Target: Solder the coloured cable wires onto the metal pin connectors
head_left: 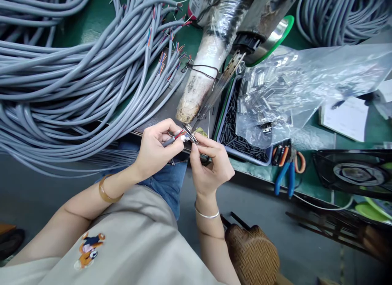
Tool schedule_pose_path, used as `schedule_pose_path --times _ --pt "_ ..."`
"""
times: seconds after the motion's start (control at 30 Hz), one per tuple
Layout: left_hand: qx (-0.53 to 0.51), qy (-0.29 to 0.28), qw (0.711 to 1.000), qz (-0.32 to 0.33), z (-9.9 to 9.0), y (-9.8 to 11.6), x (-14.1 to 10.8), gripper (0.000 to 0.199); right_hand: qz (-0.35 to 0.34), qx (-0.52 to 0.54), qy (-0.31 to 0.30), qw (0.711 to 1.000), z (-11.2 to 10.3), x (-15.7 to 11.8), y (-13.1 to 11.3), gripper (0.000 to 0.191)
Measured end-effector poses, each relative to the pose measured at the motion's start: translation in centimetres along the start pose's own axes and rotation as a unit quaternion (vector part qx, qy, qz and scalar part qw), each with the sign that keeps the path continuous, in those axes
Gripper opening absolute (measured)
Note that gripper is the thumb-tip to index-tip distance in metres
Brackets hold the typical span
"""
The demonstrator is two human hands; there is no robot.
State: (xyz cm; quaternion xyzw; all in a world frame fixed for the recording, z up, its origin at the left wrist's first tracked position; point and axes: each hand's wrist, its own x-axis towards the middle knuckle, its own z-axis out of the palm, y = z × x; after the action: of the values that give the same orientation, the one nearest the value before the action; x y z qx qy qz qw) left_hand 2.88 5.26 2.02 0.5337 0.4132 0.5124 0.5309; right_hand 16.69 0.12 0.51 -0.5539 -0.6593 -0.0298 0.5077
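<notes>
My left hand (159, 146) is closed around the end of a grey cable (169, 141), whose red and blue wires fan out past the fingertips. In my right hand (211, 160), thumb and fingers pinch a small metal connector (190, 134) with a row of pins. The wire ends meet the connector's near side; whether they are joined to it is too small to tell. Just above the connector is the blunt tip of a whitish, wrapped tube (192, 93). A yellowish sponge piece (201, 132) lies behind my right fingertips.
Many grey cables (76, 81) cover the left of the green table. Right of the tube stand a bin of black pieces (241, 142), a clear bag of metal parts (269, 93), blue-handled pliers (285, 179) and a black fan (355, 172). A woven stool (254, 252) stands below.
</notes>
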Motion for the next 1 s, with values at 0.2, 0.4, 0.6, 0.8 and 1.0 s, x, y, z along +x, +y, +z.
schedule_pose_path --times 0.2,0.4,0.6,0.8,1.0 --pt "0.030 0.010 0.999 0.008 0.1 -0.2 0.0 0.013 0.024 0.013 0.005 1.000 0.2 -0.1 0.4 0.015" --pt "0.073 0.015 0.997 0.023 0.2 -0.5 -0.3 0.010 0.042 0.038 0.010 0.998 0.4 -0.4 0.4 0.015" --pt "0.096 0.025 0.994 0.056 0.4 -0.5 -0.1 0.010 0.033 0.028 0.010 0.999 0.4 -0.3 0.3 0.016" --pt "0.127 0.022 0.984 0.122 0.4 -0.8 -0.3 0.009 0.054 0.050 0.012 0.997 0.4 -0.3 0.3 0.015" --pt "0.159 0.035 0.973 0.166 0.2 -1.1 -0.3 0.008 0.070 0.070 0.007 0.995 0.4 -0.4 0.2 0.013"
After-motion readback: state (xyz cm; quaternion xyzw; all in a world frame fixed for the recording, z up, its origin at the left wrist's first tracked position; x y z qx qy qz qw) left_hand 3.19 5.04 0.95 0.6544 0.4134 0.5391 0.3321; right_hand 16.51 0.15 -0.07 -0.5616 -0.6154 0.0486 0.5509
